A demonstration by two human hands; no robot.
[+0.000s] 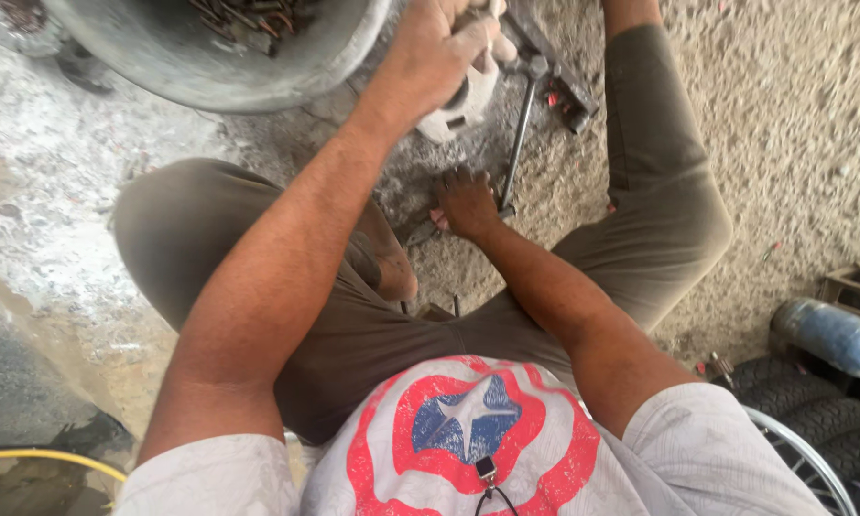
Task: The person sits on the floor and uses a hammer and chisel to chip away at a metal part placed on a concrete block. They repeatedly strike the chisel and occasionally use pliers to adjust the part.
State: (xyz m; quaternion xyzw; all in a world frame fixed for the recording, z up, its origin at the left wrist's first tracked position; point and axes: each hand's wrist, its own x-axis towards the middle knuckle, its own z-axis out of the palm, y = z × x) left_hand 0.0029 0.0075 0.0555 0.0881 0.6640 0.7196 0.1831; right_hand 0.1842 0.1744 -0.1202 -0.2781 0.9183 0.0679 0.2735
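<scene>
Both busy: left hand (439, 53) clamped on pale metal casting (463, 100), right hand (466, 201) gripping long-handled wrench (518, 134); loosening apparently mid-way, unfinished.

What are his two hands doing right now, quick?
Left hand: closed around a pale metal part.
Right hand: down on the ground, gripping the end of a long metal rod.

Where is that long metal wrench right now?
The long metal wrench lies on the gritty ground between the knees, its lower end under the right hand.
</scene>
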